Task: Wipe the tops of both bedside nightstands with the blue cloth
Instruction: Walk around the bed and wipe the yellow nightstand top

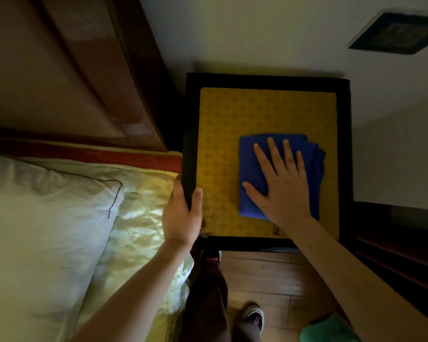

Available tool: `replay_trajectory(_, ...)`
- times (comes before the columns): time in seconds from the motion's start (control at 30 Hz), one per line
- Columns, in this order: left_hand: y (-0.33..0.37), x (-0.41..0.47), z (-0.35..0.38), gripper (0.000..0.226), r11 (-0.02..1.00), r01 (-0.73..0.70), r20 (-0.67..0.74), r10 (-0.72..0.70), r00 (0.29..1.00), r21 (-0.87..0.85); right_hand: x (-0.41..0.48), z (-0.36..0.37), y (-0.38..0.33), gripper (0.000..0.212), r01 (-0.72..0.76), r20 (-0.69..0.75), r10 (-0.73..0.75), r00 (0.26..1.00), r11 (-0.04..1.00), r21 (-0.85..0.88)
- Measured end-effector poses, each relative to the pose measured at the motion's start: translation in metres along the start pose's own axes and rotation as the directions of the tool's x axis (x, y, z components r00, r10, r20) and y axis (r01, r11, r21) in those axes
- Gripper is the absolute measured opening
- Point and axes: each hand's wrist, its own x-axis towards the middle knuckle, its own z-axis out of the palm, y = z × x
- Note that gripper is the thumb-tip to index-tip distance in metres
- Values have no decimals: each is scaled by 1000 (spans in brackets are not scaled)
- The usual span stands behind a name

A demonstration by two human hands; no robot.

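A dark-framed nightstand (267, 80) with a yellow patterned top (232, 114) stands beside the bed. The folded blue cloth (255, 151) lies on the right half of that top. My right hand (279, 183) presses flat on the cloth, fingers spread and pointing away from me. My left hand (183, 213) clasps the nightstand's left edge near the front corner, thumb on top, fingers around the side. Only this one nightstand is in view.
The bed with a white pillow (40, 218) and shiny quilt (139, 218) lies to the left, against a brown headboard (59, 70). A wall with a dark framed picture (395, 33) rises behind. Dark furniture (400, 243) stands to the right. Wooden floor and my shoe (255, 314) show below.
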Motion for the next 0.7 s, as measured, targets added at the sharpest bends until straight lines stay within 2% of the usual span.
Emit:
replay_trajectory(0.23, 1, -1, 2, 64, 998, -11, -24, 12, 1000, 56, 123, -12, -58, 75, 115, -88, -115, 989, 993, -2)
replay_trajectory(0.4, 4, -2, 0, 62, 999, 0, -23, 1, 1000, 51, 164, -18, -74, 76, 202, -58, -202, 978, 979, -3)
replay_trajectory(0.53, 4, -2, -1, 56, 1000, 7, -28, -7, 1000, 23, 150, -22, -34, 71, 213, -94, -210, 973, 977, 21)
replay_trajectory(0.7, 4, -2, -1, 53, 1000, -12, -28, 12, 1000, 16, 110, -25, 66, 69, 8, -123, 0, 992, 998, 63)
